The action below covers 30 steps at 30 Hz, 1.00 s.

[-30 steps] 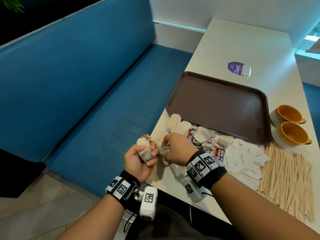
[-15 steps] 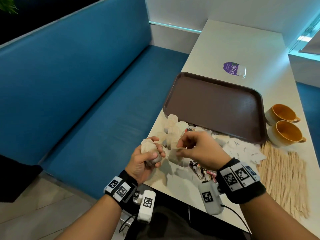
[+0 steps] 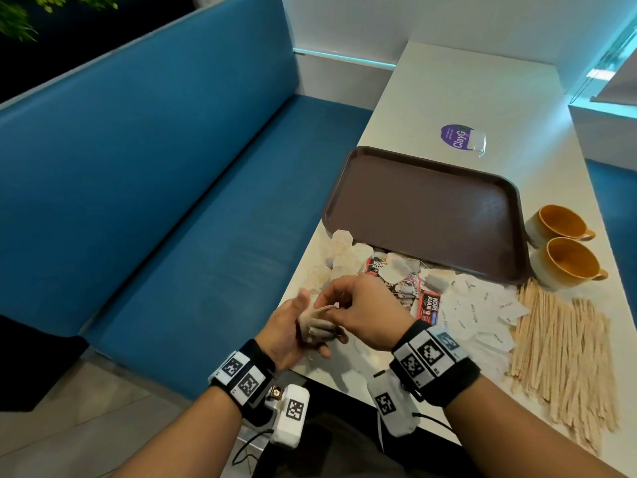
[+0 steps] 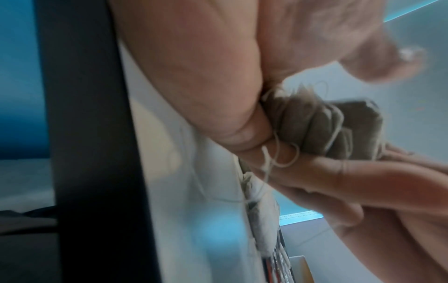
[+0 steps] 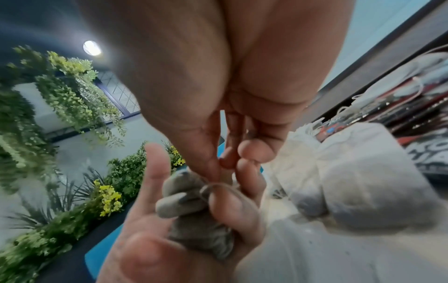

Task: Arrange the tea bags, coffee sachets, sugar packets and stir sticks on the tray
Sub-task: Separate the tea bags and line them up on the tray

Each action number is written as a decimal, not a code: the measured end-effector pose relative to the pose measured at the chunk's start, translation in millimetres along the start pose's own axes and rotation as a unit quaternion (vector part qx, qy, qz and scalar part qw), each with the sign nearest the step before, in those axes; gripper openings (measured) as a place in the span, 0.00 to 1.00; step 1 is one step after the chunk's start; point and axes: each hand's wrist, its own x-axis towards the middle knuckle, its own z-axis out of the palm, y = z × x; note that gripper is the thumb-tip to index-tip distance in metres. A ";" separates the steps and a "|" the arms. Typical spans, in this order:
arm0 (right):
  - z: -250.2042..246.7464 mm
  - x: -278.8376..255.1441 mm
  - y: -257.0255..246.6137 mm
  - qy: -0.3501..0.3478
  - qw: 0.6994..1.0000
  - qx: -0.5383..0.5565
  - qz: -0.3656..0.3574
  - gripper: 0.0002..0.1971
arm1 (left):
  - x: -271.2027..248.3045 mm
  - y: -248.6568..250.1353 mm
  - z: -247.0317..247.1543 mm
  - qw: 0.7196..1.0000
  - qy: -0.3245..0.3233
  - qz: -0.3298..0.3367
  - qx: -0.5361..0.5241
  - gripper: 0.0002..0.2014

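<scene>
- Fingers first, head view: the left hand [image 3: 287, 331] is cupped palm-up at the near edge of the table [image 3: 458, 98], fingers curled under a small bundle of tea bags [image 3: 315, 327] with the thumb sticking up. The right hand [image 3: 358, 310] has its fingertips pinched on that bundle from above, looks like it's tucking another bag in. My guess is they're stacking bags in the palm so they go over in one trip.
- Same view, everything relative to the brown tray [image 3: 344, 188]: it has nothing on it yet. Loose tea bags [image 3: 344, 257] sit just off its near left corner, red coffee sachets [image 3: 429, 307] near its front edge, white sugar packets [image 3: 479, 312] beside those, and stir sticks [image 3: 565, 353] fanned out off the near right corner. Two orange cups [image 3: 565, 260] are touching or almost touching the tray's right side, and a purple sticker [image 3: 456, 136] lies beyond its far edge.
- Left wrist view: pretty blurry, but the bundled bags [image 4: 315, 126] are wedged between palm and curled fingers [image 4: 327, 170], strings looping loose over them. More bags lie below on the table.
- Right wrist view: right thumb and fingertips [image 5: 254, 151] are closed together on a string or bag top, can't tell which. The left hand's fingers [image 5: 232, 206] wrap the grey bags, thumb free.
</scene>
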 end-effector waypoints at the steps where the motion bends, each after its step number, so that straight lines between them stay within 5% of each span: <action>1: 1.1 0.7 1.2 0.018 1.000 -0.007 -0.003 0.07 | 0.0 -0.3 -0.7 1.000 -0.011 0.011 0.004 0.34; 3: 0.9 1.3 5.6 0.045 0.999 0.000 -0.009 0.11 | 0.3 -0.4 -1.1 0.999 -0.025 0.028 0.016 0.28; 8: -18.7 -2.9 18.8 0.144 0.985 0.093 0.030 0.06 | 3.0 -0.2 -2.4 0.998 -0.023 0.051 -0.032 0.31; 13: -53.2 -12.4 42.5 0.235 0.969 -0.005 0.078 0.06 | 4.7 -1.2 -5.9 0.994 0.000 0.089 -0.065 0.22; 19: -39.5 -16.7 59.3 0.136 0.979 -0.046 0.143 0.10 | 7.2 -1.7 -6.1 0.993 0.004 0.095 -0.070 0.28; 23: -24.8 -15.5 58.6 0.111 0.977 -0.122 0.132 0.08 | 8.6 -3.3 -6.6 0.991 0.015 0.106 -0.083 0.22; 30: -31.0 -10.1 41.7 0.035 0.996 -0.056 0.066 0.08 | 8.7 -3.5 -6.9 0.989 0.003 0.122 -0.088 0.23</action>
